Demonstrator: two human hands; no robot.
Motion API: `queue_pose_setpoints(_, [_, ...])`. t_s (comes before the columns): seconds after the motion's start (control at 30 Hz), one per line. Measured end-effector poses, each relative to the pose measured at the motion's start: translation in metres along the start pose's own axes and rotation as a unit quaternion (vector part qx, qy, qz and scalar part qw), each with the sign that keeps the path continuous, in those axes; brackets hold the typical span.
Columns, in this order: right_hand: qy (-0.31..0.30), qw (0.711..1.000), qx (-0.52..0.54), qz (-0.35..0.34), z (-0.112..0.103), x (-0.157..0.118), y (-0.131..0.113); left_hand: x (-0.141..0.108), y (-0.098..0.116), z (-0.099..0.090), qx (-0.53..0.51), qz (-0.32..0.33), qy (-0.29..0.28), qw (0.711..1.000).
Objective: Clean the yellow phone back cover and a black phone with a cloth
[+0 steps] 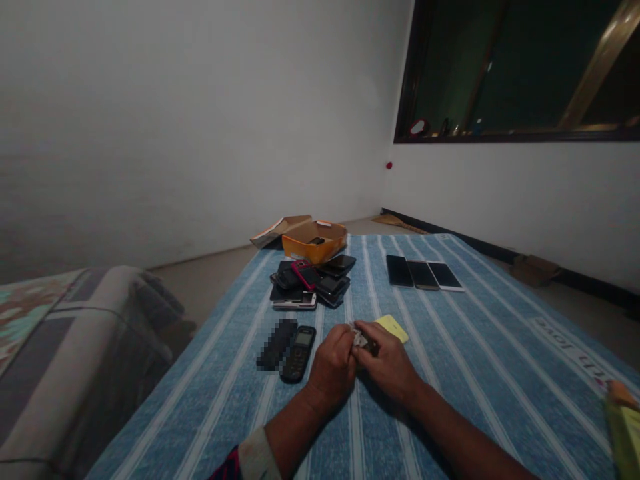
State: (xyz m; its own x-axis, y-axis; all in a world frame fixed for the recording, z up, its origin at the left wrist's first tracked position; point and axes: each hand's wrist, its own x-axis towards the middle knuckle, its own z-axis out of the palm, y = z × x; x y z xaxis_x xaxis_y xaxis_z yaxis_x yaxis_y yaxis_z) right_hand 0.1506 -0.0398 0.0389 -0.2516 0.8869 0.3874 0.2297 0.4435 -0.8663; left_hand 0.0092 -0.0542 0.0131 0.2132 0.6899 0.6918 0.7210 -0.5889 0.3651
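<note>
My left hand [336, 362] and my right hand [387, 360] meet over the middle of the striped blue cloth. Both have closed fingers around a small dark object with a pale, crumpled-looking part [361, 339]; the fingers hide much of it, so I cannot make out what it is. Just beyond my right hand lies a yellow piece [394, 328], flat on the cloth. To the left of my left hand a black keypad phone [299, 355] lies face up, beside a dark pixelated item [277, 344].
Farther back is a pile of phones [305, 283], with an open orange box [315, 248] behind it. Three phones [424, 274] lie in a row at the back right. A yellow-green item [625, 430] shows at the right edge. A covered surface [90, 340] stands at the left.
</note>
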Motion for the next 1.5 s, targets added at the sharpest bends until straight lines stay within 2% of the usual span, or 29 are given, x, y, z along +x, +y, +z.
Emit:
queue_pose_setpoints(0.33, [-0.029,0.984,0.141,0.108,-0.009,0.005,0.01,0.001,0.009,0.0,-0.025,0.039,0.011,0.999])
queue_pose_setpoints(0.43, [-0.049,0.981,0.147,0.121,-0.014,0.006,0.01,0.002,0.014,-0.002,-0.04,0.035,0.009,0.999])
queue_pose_setpoints(0.53, [-0.037,0.983,0.133,0.123,-0.017,0.007,0.009,0.002,0.02,-0.003,-0.052,0.024,0.004,0.998])
queue_pose_setpoints(0.6, [-0.023,0.989,0.11,0.099,-0.019,0.008,0.008,0.002,0.021,-0.003,-0.062,0.012,-0.003,0.998])
queue_pose_setpoints(0.7, [0.005,0.999,0.041,0.027,-0.021,0.008,0.011,0.0,0.019,-0.001,-0.068,-0.015,-0.006,0.998])
queue_pose_setpoints(0.87, [0.026,0.993,-0.081,-0.087,-0.018,0.003,0.029,-0.012,0.01,0.003,0.023,-0.062,0.001,0.998])
queue_pose_setpoints(0.93, [-0.004,0.986,-0.124,-0.113,-0.013,-0.001,0.035,-0.018,0.008,0.003,0.063,-0.099,-0.008,0.993])
queue_pose_setpoints(1.03, [-0.085,0.97,-0.173,-0.152,-0.004,-0.01,0.034,-0.026,0.009,0.002,0.092,-0.153,-0.034,0.983])
queue_pose_setpoints(1.17, [-0.173,0.945,-0.205,-0.187,0.004,-0.015,0.025,-0.029,0.007,0.003,0.102,-0.182,-0.05,0.977])
queue_pose_setpoints(1.33, [-0.199,0.931,-0.245,-0.183,0.012,-0.003,0.022,-0.029,0.001,0.006,0.088,-0.196,-0.05,0.975])
queue_pose_setpoints(1.5, [-0.184,0.924,-0.289,-0.173,0.02,0.007,0.021,-0.032,-0.003,0.007,0.075,-0.187,-0.048,0.978])
